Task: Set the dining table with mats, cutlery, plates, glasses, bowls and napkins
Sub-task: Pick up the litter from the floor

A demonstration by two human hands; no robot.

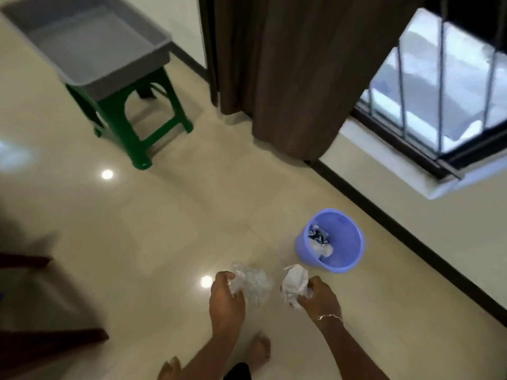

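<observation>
Your bare feet (260, 349) stand on the glossy floor (164, 229), and both forearms reach out ahead of them. Your left grip (226, 294) is curled round a crumpled wad of clear plastic (252, 283), most of which sticks out past the fingers. Your right grip (319, 296) is closed on a crushed white paper (295, 281). Whether that is a used napkin or packaging you cannot tell at this blur. The two wads hang just beside each other without touching, well above the floor. What matters for the coming move is the purple bin (349, 237). It stands on the floor ahead of you and to the right, near the dark skirting below the window (439, 91), its round mouth open upward and some scraps already inside. It lies nearer your right grip than your left, so the paper looks like the easier drop. The plastic has to cross further to the right before you let go, and being light it may drift short of the rim. No mats, cutlery, plates, glasses or bowls show here, and the dining table itself is out of view. This reads as clearing rubbish, apart from the setting proper. Further off to the left a grey tray (131, 69) sits on a green stool (120, 124), beside a brown curtain (288, 64).
</observation>
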